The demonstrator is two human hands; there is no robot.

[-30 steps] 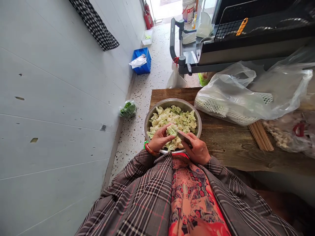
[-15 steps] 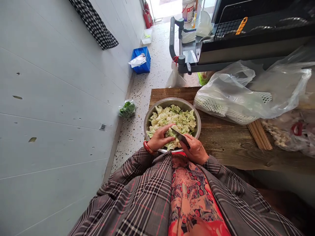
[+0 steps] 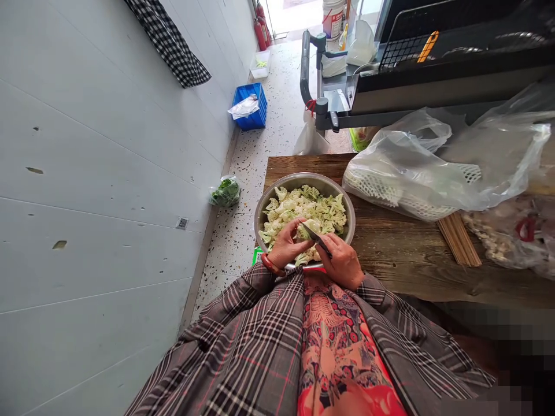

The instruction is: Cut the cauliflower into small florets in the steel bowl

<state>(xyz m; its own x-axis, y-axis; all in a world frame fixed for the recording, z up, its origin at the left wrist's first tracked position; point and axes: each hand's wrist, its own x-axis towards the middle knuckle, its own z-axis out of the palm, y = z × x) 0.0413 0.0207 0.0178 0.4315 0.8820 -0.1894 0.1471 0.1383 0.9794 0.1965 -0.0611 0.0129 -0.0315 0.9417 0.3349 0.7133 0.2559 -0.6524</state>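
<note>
A large metal bowl point(image 3: 327, 184) full of cut cauliflower florets point(image 3: 299, 203) stands at the left end of the wooden table. Over its near side, my left hand point(image 3: 287, 244) curls its fingers round a piece of cauliflower point(image 3: 303, 232), partly hidden by the hand. My right hand point(image 3: 341, 261) is closed round the handle of a small knife point(image 3: 311, 233). The dark blade points up and left, close against the piece in my left hand; whether it cuts in, I cannot tell.
Right of the bowl lie a clear plastic bag with white foam netting point(image 3: 403, 190), a bundle of wooden sticks point(image 3: 459, 238) and another filled bag point(image 3: 511, 234). Behind is a dark cart point(image 3: 390, 110). Bagged greens point(image 3: 225, 191) and a blue crate point(image 3: 251, 115) sit on the floor by the wall.
My left hand and wrist have shifted slightly right. The knife has turned, so its blade shows narrower. A green-edged card now shows beside my left wrist.
</note>
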